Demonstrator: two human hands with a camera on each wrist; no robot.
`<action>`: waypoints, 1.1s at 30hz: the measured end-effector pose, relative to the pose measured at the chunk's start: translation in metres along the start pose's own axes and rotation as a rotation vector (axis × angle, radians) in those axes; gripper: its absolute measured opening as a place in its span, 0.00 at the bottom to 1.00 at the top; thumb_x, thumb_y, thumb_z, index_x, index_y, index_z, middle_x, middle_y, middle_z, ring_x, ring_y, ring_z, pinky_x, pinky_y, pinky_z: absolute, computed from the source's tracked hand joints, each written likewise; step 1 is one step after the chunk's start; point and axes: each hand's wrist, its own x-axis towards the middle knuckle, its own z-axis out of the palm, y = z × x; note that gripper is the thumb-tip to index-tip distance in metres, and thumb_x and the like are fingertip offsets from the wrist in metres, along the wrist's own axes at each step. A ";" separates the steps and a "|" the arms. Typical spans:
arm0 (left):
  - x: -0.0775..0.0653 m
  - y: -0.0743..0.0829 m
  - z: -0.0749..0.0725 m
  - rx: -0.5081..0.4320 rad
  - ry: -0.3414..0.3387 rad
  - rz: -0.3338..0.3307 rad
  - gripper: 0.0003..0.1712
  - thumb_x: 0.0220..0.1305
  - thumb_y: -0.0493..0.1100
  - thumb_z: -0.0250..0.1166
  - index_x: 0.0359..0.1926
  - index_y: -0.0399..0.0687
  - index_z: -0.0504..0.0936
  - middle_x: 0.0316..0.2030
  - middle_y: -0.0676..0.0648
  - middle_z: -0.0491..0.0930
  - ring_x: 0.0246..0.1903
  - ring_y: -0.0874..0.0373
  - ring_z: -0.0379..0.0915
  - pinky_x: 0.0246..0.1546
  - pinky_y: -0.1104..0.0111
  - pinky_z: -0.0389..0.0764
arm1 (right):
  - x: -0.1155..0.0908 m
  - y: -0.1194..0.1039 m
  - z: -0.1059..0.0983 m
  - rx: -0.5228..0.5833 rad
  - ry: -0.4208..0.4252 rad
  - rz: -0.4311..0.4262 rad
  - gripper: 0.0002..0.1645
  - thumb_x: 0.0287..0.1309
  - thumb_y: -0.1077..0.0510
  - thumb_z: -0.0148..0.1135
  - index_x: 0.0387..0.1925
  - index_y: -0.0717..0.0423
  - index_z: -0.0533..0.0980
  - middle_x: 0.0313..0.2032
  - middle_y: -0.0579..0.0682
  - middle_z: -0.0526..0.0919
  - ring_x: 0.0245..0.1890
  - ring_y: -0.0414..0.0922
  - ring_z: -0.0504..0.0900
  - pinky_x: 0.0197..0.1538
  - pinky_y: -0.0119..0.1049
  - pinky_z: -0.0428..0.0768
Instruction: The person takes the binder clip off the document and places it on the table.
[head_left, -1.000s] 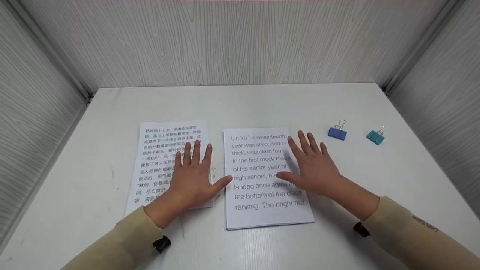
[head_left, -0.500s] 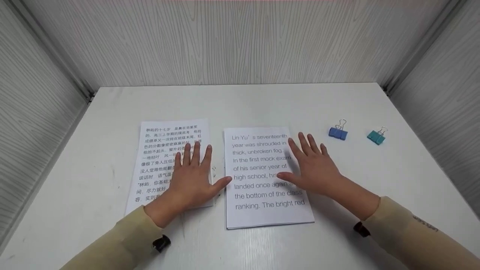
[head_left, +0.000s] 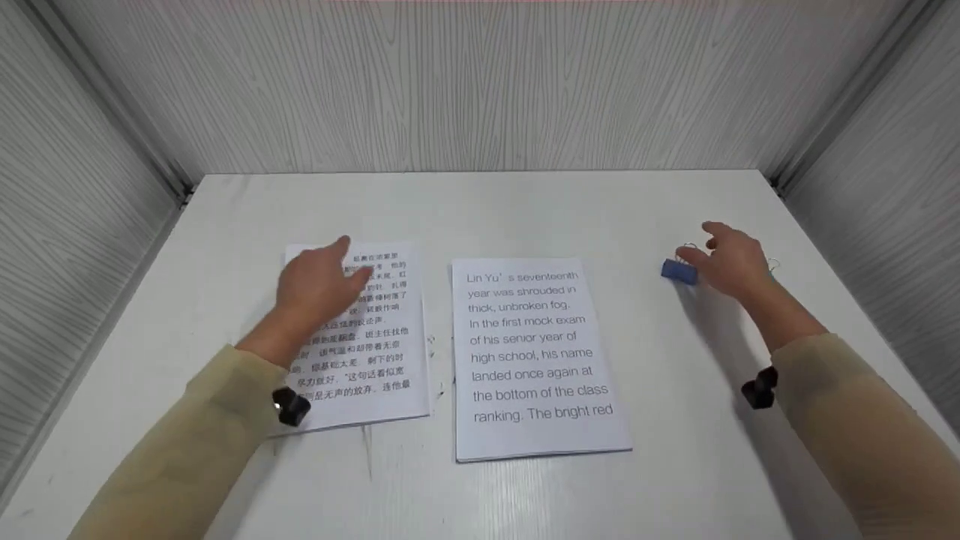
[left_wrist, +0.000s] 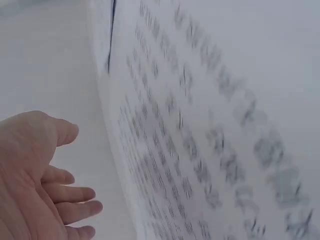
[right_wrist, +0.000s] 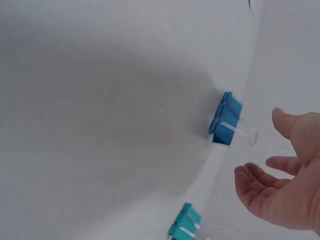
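Note:
My left hand [head_left: 319,289] is over the far-left part of the stack of paper with Chinese print [head_left: 375,352]. Its fingers are loosely bent, and in the left wrist view nothing is between them. At the right, my right hand [head_left: 727,262] is beside the blue binder clip [head_left: 679,271], thumb near its wire handle. The right wrist view shows a gap between that hand and the blue binder clip [right_wrist: 227,120]; the hand's fingers are half curled around nothing. A teal binder clip [right_wrist: 185,222] lies farther off, mostly hidden behind the right hand in the head view.
Another stack of paper [head_left: 536,435], printed in English, lies at the middle of the white table [head_left: 487,210]. Wood-grain panels [head_left: 480,90] rise at the back and both sides.
Both hands were spread flat over the two stacks. My left hand has moved left and away from me; my right hand has left the English sheets for the blue binder clip.

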 end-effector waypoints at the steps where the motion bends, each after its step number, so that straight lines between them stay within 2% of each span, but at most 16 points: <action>1: 0.008 -0.012 -0.003 -0.016 0.010 -0.020 0.46 0.76 0.57 0.63 0.80 0.33 0.60 0.69 0.27 0.72 0.68 0.27 0.69 0.72 0.38 0.63 | 0.006 0.008 -0.001 0.022 -0.046 0.018 0.44 0.78 0.41 0.57 0.77 0.69 0.62 0.66 0.76 0.71 0.66 0.72 0.71 0.64 0.68 0.72; 3: 0.020 -0.034 -0.006 -0.023 0.005 -0.051 0.48 0.74 0.58 0.65 0.80 0.32 0.59 0.69 0.27 0.73 0.66 0.25 0.70 0.68 0.36 0.67 | 0.013 0.019 -0.002 0.078 -0.114 0.051 0.41 0.78 0.39 0.56 0.75 0.66 0.68 0.67 0.72 0.73 0.66 0.68 0.72 0.64 0.64 0.74; 5: 0.029 -0.050 -0.005 -0.067 -0.048 -0.074 0.55 0.72 0.60 0.67 0.82 0.32 0.53 0.73 0.26 0.66 0.70 0.25 0.64 0.70 0.35 0.64 | 0.015 0.026 -0.001 0.124 -0.139 0.058 0.36 0.78 0.39 0.58 0.69 0.63 0.75 0.64 0.67 0.77 0.63 0.63 0.74 0.59 0.57 0.77; 8: 0.031 -0.066 -0.001 -0.145 -0.143 -0.117 0.64 0.68 0.63 0.70 0.83 0.32 0.44 0.77 0.25 0.57 0.74 0.26 0.57 0.74 0.36 0.58 | 0.015 0.025 0.002 0.200 -0.113 0.027 0.31 0.77 0.40 0.60 0.63 0.61 0.80 0.57 0.58 0.82 0.55 0.52 0.77 0.52 0.45 0.78; 10: 0.029 -0.072 0.000 -0.180 -0.179 -0.140 0.66 0.66 0.63 0.72 0.83 0.30 0.43 0.78 0.25 0.55 0.76 0.27 0.54 0.75 0.37 0.56 | 0.016 0.018 0.005 0.272 -0.094 -0.009 0.29 0.76 0.40 0.61 0.59 0.60 0.81 0.54 0.52 0.84 0.51 0.45 0.79 0.51 0.37 0.78; 13: 0.026 -0.076 -0.003 -0.171 -0.177 -0.141 0.59 0.65 0.58 0.74 0.81 0.29 0.54 0.73 0.26 0.65 0.69 0.29 0.64 0.72 0.38 0.63 | 0.019 -0.004 0.009 0.435 -0.087 -0.080 0.27 0.76 0.43 0.62 0.56 0.64 0.81 0.53 0.51 0.86 0.51 0.41 0.84 0.56 0.31 0.81; 15: 0.024 -0.074 -0.006 -0.194 -0.177 -0.134 0.50 0.67 0.52 0.74 0.78 0.31 0.62 0.66 0.28 0.73 0.60 0.32 0.74 0.65 0.40 0.72 | 0.021 -0.026 0.014 0.513 -0.109 -0.133 0.26 0.76 0.44 0.64 0.59 0.62 0.79 0.56 0.53 0.85 0.54 0.41 0.85 0.60 0.30 0.81; 18: 0.016 -0.066 -0.012 -0.273 -0.167 -0.114 0.36 0.71 0.47 0.70 0.73 0.37 0.71 0.56 0.34 0.79 0.45 0.42 0.81 0.51 0.49 0.81 | 0.022 -0.068 0.027 0.578 -0.150 -0.230 0.29 0.75 0.47 0.66 0.69 0.55 0.76 0.62 0.53 0.82 0.59 0.44 0.84 0.62 0.31 0.80; 21: 0.003 -0.050 -0.022 -0.343 -0.126 -0.060 0.28 0.74 0.46 0.67 0.70 0.43 0.75 0.52 0.38 0.82 0.37 0.48 0.83 0.40 0.56 0.84 | 0.020 -0.121 0.043 0.641 -0.186 -0.377 0.32 0.75 0.54 0.67 0.76 0.51 0.71 0.64 0.53 0.80 0.62 0.46 0.81 0.63 0.33 0.80; 25: -0.014 -0.022 -0.035 -0.419 -0.080 0.059 0.21 0.73 0.46 0.69 0.64 0.50 0.81 0.46 0.43 0.84 0.31 0.51 0.84 0.30 0.61 0.85 | 0.016 -0.200 0.066 0.800 -0.216 -0.639 0.29 0.70 0.67 0.67 0.70 0.59 0.75 0.59 0.56 0.81 0.60 0.52 0.81 0.63 0.40 0.81; 28: -0.021 0.002 -0.039 -0.465 -0.080 0.164 0.18 0.72 0.46 0.71 0.60 0.53 0.82 0.43 0.46 0.85 0.31 0.52 0.84 0.30 0.61 0.85 | 0.010 -0.246 0.078 0.878 -0.228 -0.786 0.23 0.68 0.70 0.67 0.62 0.63 0.79 0.55 0.56 0.82 0.57 0.58 0.82 0.64 0.45 0.81; 30: -0.023 0.015 -0.041 -0.486 -0.084 0.226 0.17 0.72 0.46 0.72 0.59 0.53 0.82 0.42 0.47 0.84 0.32 0.53 0.84 0.31 0.60 0.85 | 0.007 -0.264 0.083 0.893 -0.232 -0.831 0.19 0.67 0.71 0.68 0.58 0.63 0.80 0.54 0.54 0.83 0.56 0.60 0.82 0.64 0.46 0.81; 33: -0.023 0.027 -0.041 -0.522 -0.083 0.271 0.18 0.71 0.46 0.72 0.59 0.55 0.82 0.40 0.48 0.84 0.31 0.52 0.84 0.30 0.60 0.85 | 0.004 -0.277 0.090 0.914 -0.249 -0.833 0.16 0.66 0.73 0.68 0.54 0.65 0.81 0.52 0.56 0.83 0.56 0.62 0.82 0.65 0.46 0.80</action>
